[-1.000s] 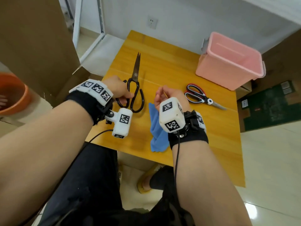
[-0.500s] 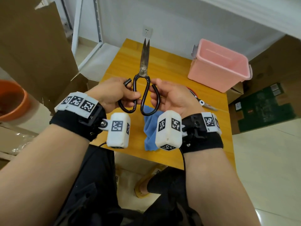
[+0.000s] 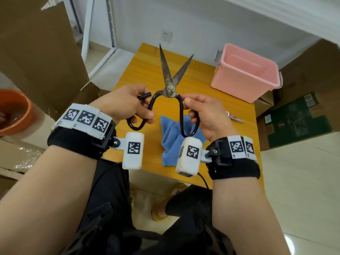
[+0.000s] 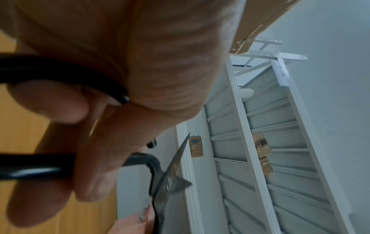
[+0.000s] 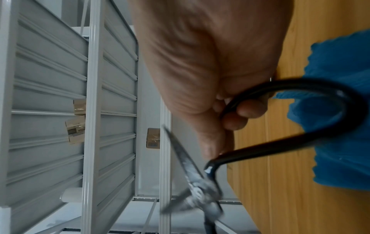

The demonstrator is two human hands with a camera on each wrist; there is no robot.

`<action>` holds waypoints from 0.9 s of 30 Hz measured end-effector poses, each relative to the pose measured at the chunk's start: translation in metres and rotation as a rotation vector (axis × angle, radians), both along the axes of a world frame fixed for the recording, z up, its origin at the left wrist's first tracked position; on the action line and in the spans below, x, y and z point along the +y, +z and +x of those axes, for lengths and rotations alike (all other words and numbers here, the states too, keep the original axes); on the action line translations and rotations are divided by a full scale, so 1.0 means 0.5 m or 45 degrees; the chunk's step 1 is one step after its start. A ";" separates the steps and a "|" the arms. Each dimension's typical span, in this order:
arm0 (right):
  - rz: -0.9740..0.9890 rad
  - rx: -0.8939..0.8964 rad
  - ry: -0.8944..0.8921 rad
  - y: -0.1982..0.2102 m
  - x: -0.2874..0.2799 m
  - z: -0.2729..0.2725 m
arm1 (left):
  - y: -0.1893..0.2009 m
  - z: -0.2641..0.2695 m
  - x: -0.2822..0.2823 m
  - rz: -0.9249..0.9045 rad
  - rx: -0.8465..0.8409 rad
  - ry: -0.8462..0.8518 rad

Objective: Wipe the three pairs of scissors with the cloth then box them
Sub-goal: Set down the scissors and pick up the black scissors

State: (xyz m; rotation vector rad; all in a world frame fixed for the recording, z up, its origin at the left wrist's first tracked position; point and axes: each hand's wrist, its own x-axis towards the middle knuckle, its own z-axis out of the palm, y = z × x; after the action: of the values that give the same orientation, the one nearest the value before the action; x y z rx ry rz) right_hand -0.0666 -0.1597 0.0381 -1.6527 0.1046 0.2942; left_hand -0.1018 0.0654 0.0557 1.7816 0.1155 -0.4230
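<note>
Scissors with black loop handles (image 3: pixel 170 89) are held up above the tabletop (image 3: pixel 147 70), blades spread apart in a V and pointed away from the person. One handle loop is gripped by the left hand (image 3: pixel 127 105), whose fingers are curled round it, and the other loop is gripped in the same way by the right hand (image 3: pixel 206 115); in the left wrist view the black loop is seen clamped between thumb and fingers (image 4: pixel 46 101), and in the right wrist view the fingertips (image 5: pixel 248 109) are seen hooked over the other loop, with the pivot and blades blurred beyond. A crumpled blue cloth (image 3: pixel 171 144) is laid on the tabletop directly under the raised handles, near the front edge, and is touched by neither hand. A pink box (image 3: pixel 246 74) is set at the far right corner of the tabletop, its top open. A second pair of scissors (image 3: pixel 234 117) is partly hidden behind the right hand, so that only a light-coloured tip is shown on the tabletop; its handles cannot be made out. An orange basin (image 3: pixel 16 111) is seen low at the left, off the tabletop, and brown cardboard (image 3: pixel 36 43) is stood beside it. A wall socket (image 3: pixel 166 36) is mounted on the white wall beyond the tabletop.
</note>
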 end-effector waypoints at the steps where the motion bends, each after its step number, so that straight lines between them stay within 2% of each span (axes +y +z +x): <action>1: -0.027 -0.009 0.011 0.001 -0.006 0.000 | 0.000 -0.001 0.006 0.043 -0.002 -0.017; 5: -0.060 -0.056 0.003 0.004 -0.011 -0.006 | -0.002 0.003 0.006 0.195 -0.085 0.028; 9: -0.106 -0.083 0.018 0.000 -0.010 -0.014 | -0.009 0.012 0.010 0.335 -0.185 0.320; 11: -0.128 -0.076 0.020 -0.003 -0.012 -0.018 | -0.009 0.013 0.011 0.425 -0.238 0.390; 15: -0.063 -0.051 -0.027 -0.008 -0.010 -0.020 | -0.009 0.009 -0.002 0.783 -0.413 0.519; 17: 0.005 -0.036 -0.073 -0.008 -0.013 -0.016 | -0.003 0.002 -0.011 0.739 -0.528 0.602; 20: 0.098 -0.013 -0.160 -0.005 -0.020 -0.009 | 0.015 -0.009 -0.027 0.591 -0.634 0.602; 22: 0.094 -0.013 -0.189 -0.004 -0.021 -0.006 | 0.025 -0.010 -0.038 0.457 -0.584 0.466; 25: 0.100 0.007 -0.191 -0.006 -0.016 -0.006 | 0.020 -0.007 -0.058 0.297 -0.174 0.063; 27: 0.179 0.033 -0.195 -0.008 -0.013 -0.008 | 0.002 -0.007 -0.068 0.213 0.032 -0.045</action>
State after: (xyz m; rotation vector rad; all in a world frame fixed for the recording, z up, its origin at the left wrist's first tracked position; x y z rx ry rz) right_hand -0.0706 -0.1661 0.0340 -1.4928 0.2241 0.2023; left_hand -0.1052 0.0316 0.0568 1.9452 0.1408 -0.4730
